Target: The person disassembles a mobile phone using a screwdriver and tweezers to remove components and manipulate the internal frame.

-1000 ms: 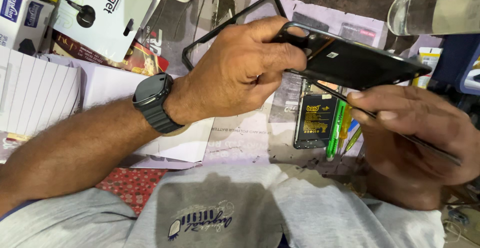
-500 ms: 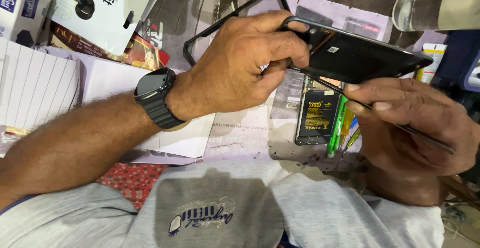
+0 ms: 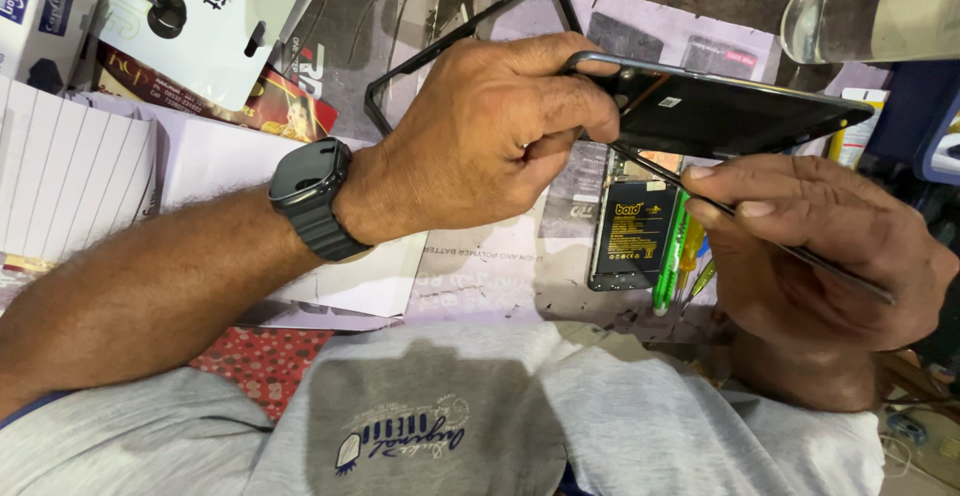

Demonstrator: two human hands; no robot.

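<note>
My left hand [image 3: 500, 136], with a black watch [image 3: 310, 196] on its wrist, grips the near end of a black phone body [image 3: 730, 106] held up above the table, tilted on its edge. My right hand [image 3: 820, 246] pinches a thin metal tool [image 3: 790, 246] whose tip reaches under the phone next to my left thumb. Below them a black phone battery [image 3: 632, 236] lies flat on the table. A black phone frame [image 3: 470, 31] lies behind my left hand, partly hidden by it.
Green and yellow screwdrivers [image 3: 675, 256] lie beside the battery. White sheets of paper [image 3: 70, 171] sit at the left, an earphone package [image 3: 200, 16] and small boxes [image 3: 40, 16] at the back left. A clear bottle [image 3: 870, 11] lies at the top right. Grey cloth [image 3: 450, 406] covers my lap.
Both hands hold their grip. The phone has tilted slightly and the tool tip has slid a little along its underside toward my left thumb.
</note>
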